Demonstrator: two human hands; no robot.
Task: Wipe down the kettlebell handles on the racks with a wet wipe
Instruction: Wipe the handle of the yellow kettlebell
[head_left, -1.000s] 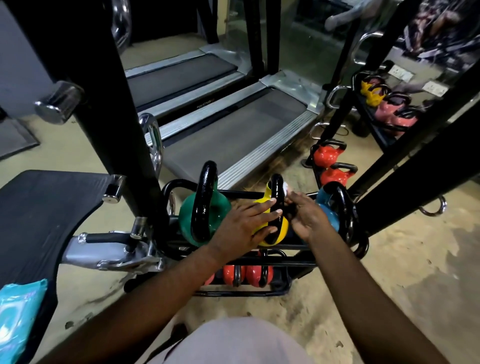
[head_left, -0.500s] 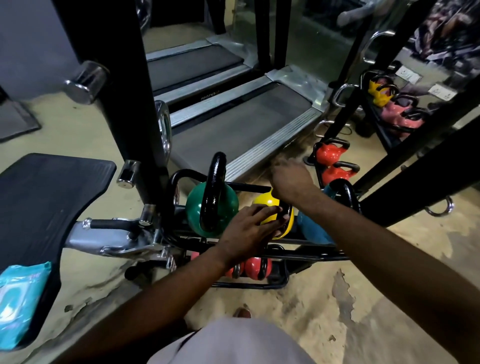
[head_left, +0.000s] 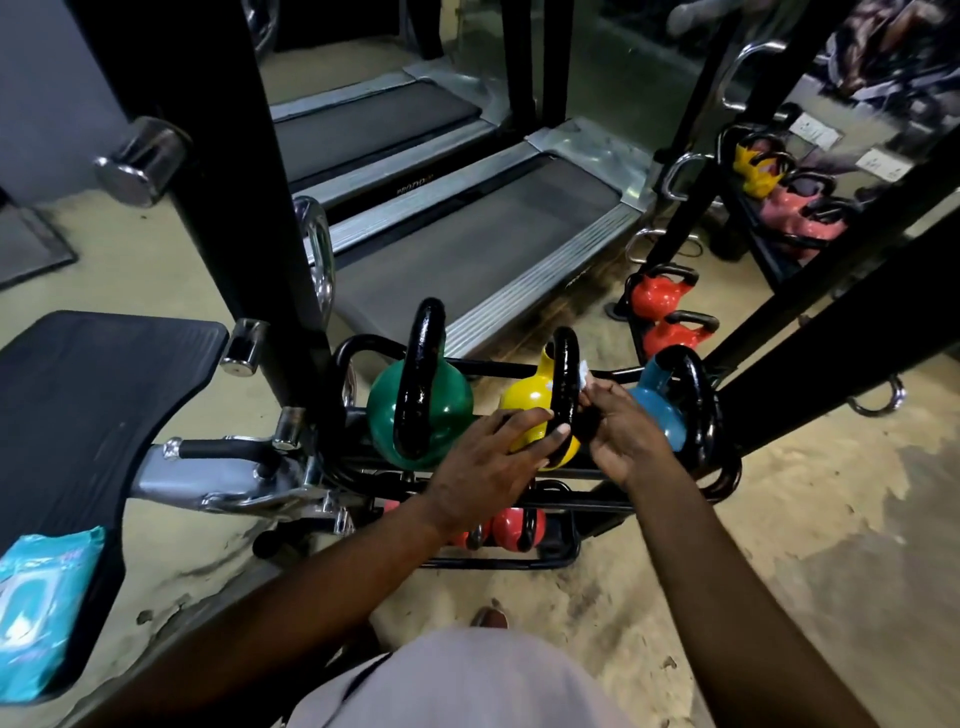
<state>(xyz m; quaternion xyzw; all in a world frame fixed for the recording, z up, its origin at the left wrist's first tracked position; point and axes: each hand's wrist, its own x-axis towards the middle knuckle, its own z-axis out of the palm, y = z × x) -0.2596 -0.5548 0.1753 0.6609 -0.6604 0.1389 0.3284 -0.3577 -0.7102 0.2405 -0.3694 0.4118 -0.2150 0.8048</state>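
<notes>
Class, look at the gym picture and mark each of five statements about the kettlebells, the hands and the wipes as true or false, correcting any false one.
1. The right hand presses a white wipe against the handle of the yellow kettlebell. True.
2. The left hand rests on the blue kettlebell. False: it steadies the yellow one.
3. The green kettlebell stands left of the yellow one on the top rack. True.
4. The pack of wipes lies on the floor. False: it lies on the black bench pad.
5. Red kettlebells sit on the lower shelf. True.
</notes>
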